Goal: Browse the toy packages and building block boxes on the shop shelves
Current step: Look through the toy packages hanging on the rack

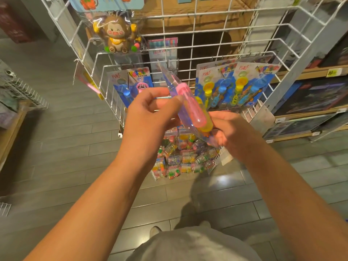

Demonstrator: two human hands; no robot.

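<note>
In front of a white wire rack (190, 51), both hands are up holding one toy package (190, 108), a clear blister pack with a pink tube and a yellow tube inside, tilted so its top end points up and away toward the rack. The left hand (148, 112) pinches the package's left edge between thumb and curled fingers, and the right hand (227, 129) grips the lower end from underneath with its fingers wrapped around it.

The middle wire basket (105, 85) holds a row of carded toy packs: one on the left with a pink dog-face piece (142, 86), and a few overlapping blue cards on the right (243, 85) with yellow and blue plastic bits. The cards have red Chinese brand characters in the top corner (too small and blurry for me to read properly). Above that hangs a bagged brown monkey toy (115, 33) under a light blue header card.

Lower down, below the hands, another basket is piled with small clear packs of colourful pieces (180, 159). Off to the right are wooden shelves with dark flat boxes (316, 98) and a yellow price tag (332, 72) (digits not clear enough to trust).
</note>
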